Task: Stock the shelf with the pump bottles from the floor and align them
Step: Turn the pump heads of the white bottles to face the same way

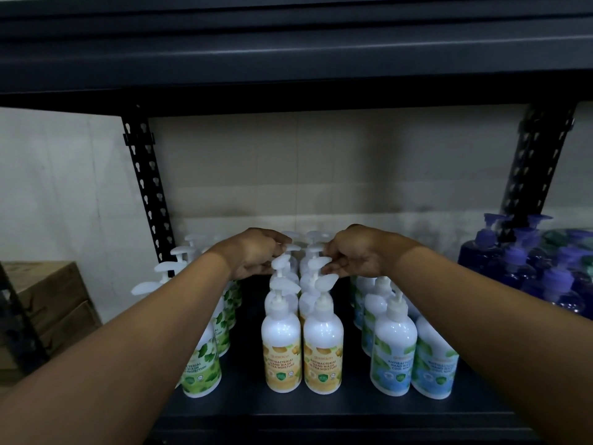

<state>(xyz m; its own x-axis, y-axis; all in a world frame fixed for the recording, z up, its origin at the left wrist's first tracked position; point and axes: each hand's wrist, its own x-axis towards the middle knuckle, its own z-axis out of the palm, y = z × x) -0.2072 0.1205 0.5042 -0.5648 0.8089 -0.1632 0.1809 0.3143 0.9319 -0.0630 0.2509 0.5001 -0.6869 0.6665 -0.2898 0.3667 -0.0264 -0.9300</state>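
Two hands reached deep over shelf (321,412). Left hand (256,252) and right hand (353,252) flanked the two rows of yellow bottles (301,354), fingers curled at rear pump heads; grip on either side cannot tell, contact blurred. Green bottles (202,370) stood left, blue bottles (414,358) right, purple bottles (526,268) far right. Boxes (48,300) beside rack.

A stockroom or shop storage area. A dark metal shelf (321,412) on slotted uprights (148,187) holds rows of identical hand wash pump bottles (322,354) grouped by label colour, purple bottles (513,261) at right, cardboard boxes (54,303) stacked beside a bare wall (64,187).
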